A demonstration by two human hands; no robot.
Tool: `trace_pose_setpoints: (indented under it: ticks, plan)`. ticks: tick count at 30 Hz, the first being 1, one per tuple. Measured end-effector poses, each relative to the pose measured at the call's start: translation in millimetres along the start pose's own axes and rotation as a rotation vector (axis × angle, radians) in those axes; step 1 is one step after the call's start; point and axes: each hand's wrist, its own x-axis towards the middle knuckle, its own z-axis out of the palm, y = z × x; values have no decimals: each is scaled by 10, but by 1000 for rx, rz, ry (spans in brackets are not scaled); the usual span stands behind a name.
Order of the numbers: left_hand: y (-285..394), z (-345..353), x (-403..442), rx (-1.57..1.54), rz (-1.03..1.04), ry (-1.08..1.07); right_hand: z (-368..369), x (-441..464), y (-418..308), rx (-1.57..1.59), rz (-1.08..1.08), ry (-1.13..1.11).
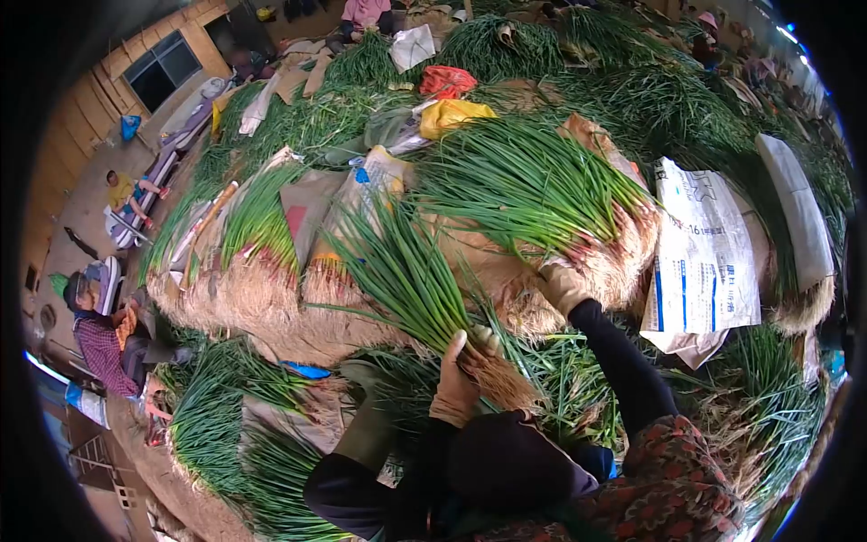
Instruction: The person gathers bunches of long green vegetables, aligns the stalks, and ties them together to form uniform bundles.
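My left hand (458, 384) is closed around a bunch of spring onions (411, 280), near the white bulb end. Its long green leaves point up and away to the left, and its brown roots (501, 381) hang toward the lower right. My gloved right hand (564, 287) reaches forward to a larger heap of spring onions (533, 185). Its curled fingers meet the stalks at the heap's root end, and the fingertips are partly hidden there. The heap lies on brown sacking (470, 244).
Right of the heap lies a white printed sack (709, 253); a yellow bag (454, 116) and a red bag (447, 81) sit behind it. More spring onions (262, 217) lie left. A person in a checked shirt (104, 352) sits at far left; others are farther back.
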Motion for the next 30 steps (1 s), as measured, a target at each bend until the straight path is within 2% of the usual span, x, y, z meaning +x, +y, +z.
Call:
trace_pose_setpoints:
  ticks: [1, 2, 3, 4, 5, 6, 8, 11, 14, 15, 16, 18, 20, 21, 22, 23, 24, 26, 27, 28, 29, 30]
  plan:
    - [-2, 11, -15, 16, -44, 83, -320, -144, -305, -41, 113, -105]
    - [-27, -4, 8, 31, -52, 43, -306, -338, -411, 31, -121, 125]
    - [-67, -28, 42, 45, -65, 5, -73, -569, -406, -148, -182, 66]
    - [-112, -36, 57, 60, -83, -35, -488, -799, -819, -142, -150, -82]
    - [-144, 12, 41, -2, -204, 73, -94, -1077, -658, -400, -358, 18]
    - [-225, -33, 78, -14, -268, 124, -357, -1221, -888, -513, -355, -6]
    - [-310, -126, 68, 68, -250, 18, -355, -1150, -660, 537, -478, -165]
    - [-331, -45, -24, 52, -217, 75, -492, -891, -424, 640, -263, -938]
    - [-354, -207, -9, -18, -156, -21, -154, -701, -333, 890, -355, -777]
    - [-293, -53, -76, 39, -134, 3, -105, -707, -484, 1230, 223, -822]
    - [-289, -25, -115, 23, -157, 38, -110, -694, -559, 1239, 289, -707]
    - [-290, 10, -130, -9, -207, 102, 164, -518, -727, 1141, 417, -728]
    - [-294, -41, -102, -9, -224, 73, 71, -450, -946, 1154, 654, -612]
    - [-299, -122, -69, -5, -210, 63, 388, -448, -903, 1336, 580, -415]
    - [-325, -226, -39, -3, -199, 56, 1042, -447, -739, 1299, 379, -113]
    - [-385, -362, 20, 77, -100, 45, 1092, -509, -744, 1469, 438, -48]
    - [-369, -187, -47, 48, -102, 102, 1120, -575, -757, 1636, 506, 26]
    - [-312, -18, -82, 53, -180, 136, 499, -734, -957, 1465, 639, 9]
    - [-324, 75, -72, 38, -134, 177, 623, -760, -1024, 1772, 659, 189]
    - [-345, 108, -88, 27, -85, 217, 660, -771, -927, 2101, 676, 37]
    - [-329, -68, -59, 26, -120, 107, 673, -778, -843, 2392, 750, -142]
    - [-342, -127, -47, 5, -146, 133, 700, -701, -876, 2580, 642, 53]
